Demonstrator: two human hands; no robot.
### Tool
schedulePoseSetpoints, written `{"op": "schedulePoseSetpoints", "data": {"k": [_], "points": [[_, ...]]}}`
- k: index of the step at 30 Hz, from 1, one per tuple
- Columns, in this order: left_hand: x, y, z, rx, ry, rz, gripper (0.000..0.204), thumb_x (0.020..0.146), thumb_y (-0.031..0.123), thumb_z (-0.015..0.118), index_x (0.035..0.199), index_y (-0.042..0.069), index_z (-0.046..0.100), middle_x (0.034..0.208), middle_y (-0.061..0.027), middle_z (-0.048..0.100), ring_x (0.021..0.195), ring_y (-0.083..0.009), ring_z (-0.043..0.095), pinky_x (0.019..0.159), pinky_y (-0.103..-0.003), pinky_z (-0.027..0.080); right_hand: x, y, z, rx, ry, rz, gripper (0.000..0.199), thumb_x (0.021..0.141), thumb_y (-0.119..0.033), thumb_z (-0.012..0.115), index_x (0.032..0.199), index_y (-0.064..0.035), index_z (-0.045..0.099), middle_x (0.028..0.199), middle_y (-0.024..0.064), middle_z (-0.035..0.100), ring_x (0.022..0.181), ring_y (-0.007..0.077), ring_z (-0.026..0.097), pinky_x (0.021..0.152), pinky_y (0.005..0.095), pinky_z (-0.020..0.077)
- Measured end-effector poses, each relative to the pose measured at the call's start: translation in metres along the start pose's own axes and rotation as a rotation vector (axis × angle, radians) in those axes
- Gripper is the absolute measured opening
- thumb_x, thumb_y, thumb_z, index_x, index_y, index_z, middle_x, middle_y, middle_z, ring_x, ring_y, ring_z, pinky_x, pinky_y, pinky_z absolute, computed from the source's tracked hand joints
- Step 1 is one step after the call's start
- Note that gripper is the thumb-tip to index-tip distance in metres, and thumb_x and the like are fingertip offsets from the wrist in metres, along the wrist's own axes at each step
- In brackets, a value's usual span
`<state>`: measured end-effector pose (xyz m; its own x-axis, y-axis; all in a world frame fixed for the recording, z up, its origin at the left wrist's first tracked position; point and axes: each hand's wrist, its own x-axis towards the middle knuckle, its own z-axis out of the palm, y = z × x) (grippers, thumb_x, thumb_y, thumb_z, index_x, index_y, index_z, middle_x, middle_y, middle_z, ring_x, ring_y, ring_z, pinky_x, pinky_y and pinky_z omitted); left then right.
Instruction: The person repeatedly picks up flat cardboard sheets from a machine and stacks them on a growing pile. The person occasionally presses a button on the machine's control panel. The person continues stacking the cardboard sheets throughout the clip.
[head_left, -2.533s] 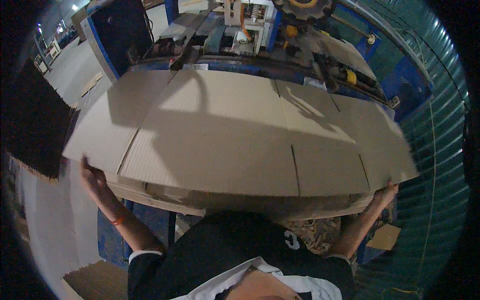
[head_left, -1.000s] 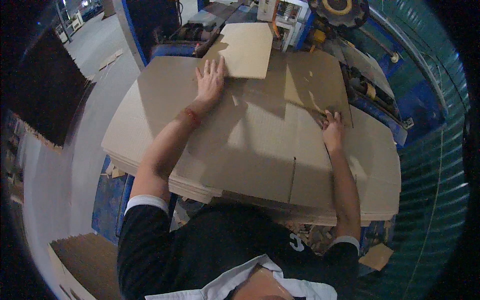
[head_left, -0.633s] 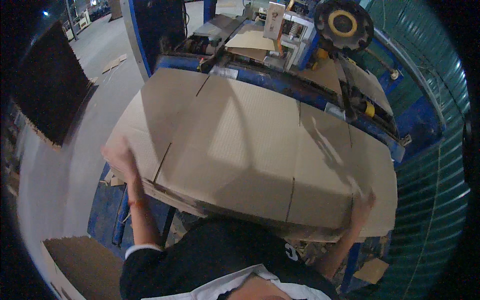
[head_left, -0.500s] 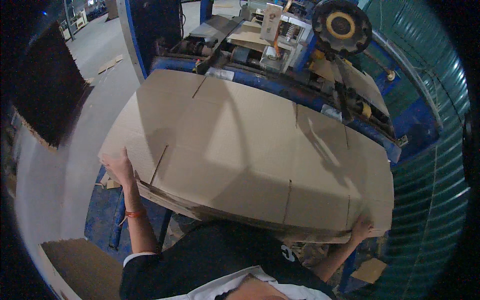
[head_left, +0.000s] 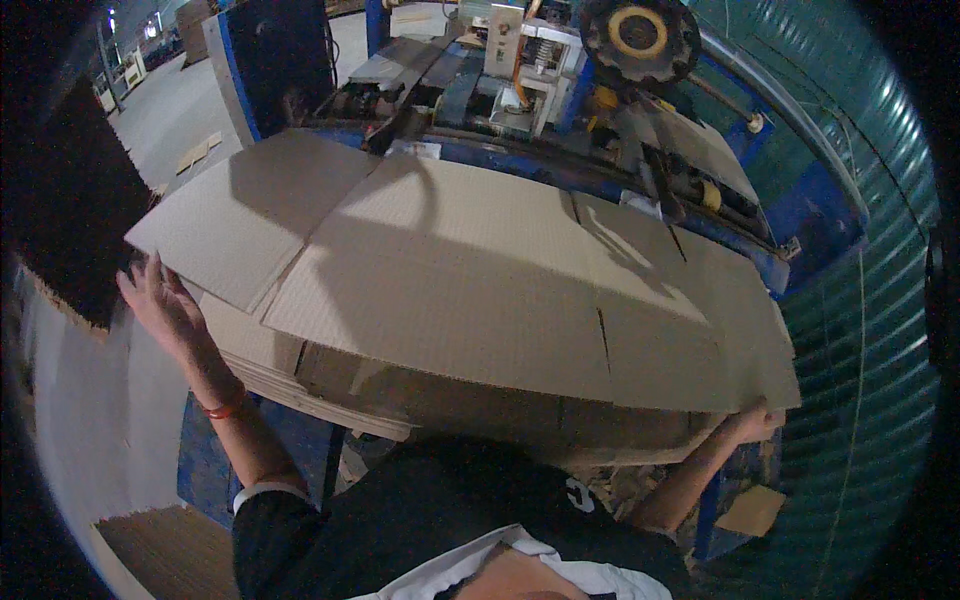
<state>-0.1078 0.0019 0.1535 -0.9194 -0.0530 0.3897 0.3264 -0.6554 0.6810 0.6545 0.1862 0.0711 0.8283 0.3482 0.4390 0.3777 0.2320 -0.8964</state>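
On the blue bench (head_left: pixel 210 470) in front of you, a stack (head_left: pixel 330 385) of flat cardboard is lying, and you are holding the top sheet (head_left: pixel 470 290) above it at both ends. The sheet is sitting raised and slightly tilted, its near edge lifted off the stack so that a dark gap is showing under it, while its far edge is reaching toward the machine (head_left: pixel 560 90). Slits and creases are dividing the sheet into panels; the left flap is lying lighter in the lamp glare.

Your left hand (head_left: pixel 165 305) is standing at the sheet's left corner, palm open and fingers spread wide, pressing against the edge rather than wrapping it; a red band (head_left: pixel 225 408) is circling that wrist. Your right hand (head_left: pixel 755 420) is gripping the near right corner from below, fingers curled under the board, though how tightly they are closing you cannot tell from here, since the sheet is hiding most of them.

Beyond the sheet the machine is showing blue framing, a toothed wheel (head_left: pixel 640 35) with a yellow hub, and more board lying on its deck. A dark panel (head_left: pixel 60 230) is hanging at your far left, a green corrugated wall (head_left: pixel 860 250) is curving down your right, and a small cardboard scrap (head_left: pixel 750 510) is lying on the floor below your right forearm
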Motion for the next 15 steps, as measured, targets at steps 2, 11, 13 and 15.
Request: {"op": "schedulePoseSetpoints", "data": {"k": [2,11,13,15], "points": [[0.002,-0.009,-0.024,0.274,-0.104,-0.232,0.042,0.082,0.008,0.057,0.120,-0.004,0.044,0.117,-0.0141,0.051,0.102,-0.0183,0.051,0.089,-0.028,0.040,0.003,-0.027,-0.006,0.214,-0.164,0.184,0.047,0.080,-0.009,0.056,0.123,0.0007,0.042,0.120,0.0178,0.048,0.104,0.0288,0.048,0.091,0.0424,0.0380],[-0.094,0.017,-0.052,0.584,-0.657,-0.281,0.034,0.083,0.009,0.056,0.115,-0.003,0.052,0.114,-0.0121,0.055,0.107,-0.0225,0.052,0.094,-0.035,0.038,-0.135,-0.104,-0.067,0.050,-0.495,-0.554,0.035,0.079,-0.009,0.059,0.112,0.0020,0.053,0.111,0.0160,0.056,0.099,0.0286,0.055,0.086,0.0409,0.0441],[-0.121,0.022,-0.032,0.662,-1.012,-0.044,0.039,0.081,0.004,0.054,0.119,-0.001,0.050,0.120,-0.0133,0.053,0.114,-0.0254,0.048,0.099,-0.038,0.035,-0.165,-0.107,-0.063,0.064,-0.833,-0.763,0.031,0.078,-0.011,0.061,0.107,-0.0006,0.056,0.108,0.0165,0.058,0.100,0.0310,0.056,0.086,0.0434,0.0442],[-0.143,0.019,-0.012,0.715,-1.426,0.176,0.048,0.077,0.001,0.054,0.124,0.004,0.046,0.128,-0.0141,0.048,0.120,-0.0285,0.044,0.101,-0.041,0.032,-0.176,-0.110,-0.054,-0.100,-1.152,-0.938,0.031,0.075,-0.012,0.063,0.105,-0.0042,0.059,0.108,0.0154,0.059,0.103,0.0331,0.055,0.087,0.0451,0.0437]]}}
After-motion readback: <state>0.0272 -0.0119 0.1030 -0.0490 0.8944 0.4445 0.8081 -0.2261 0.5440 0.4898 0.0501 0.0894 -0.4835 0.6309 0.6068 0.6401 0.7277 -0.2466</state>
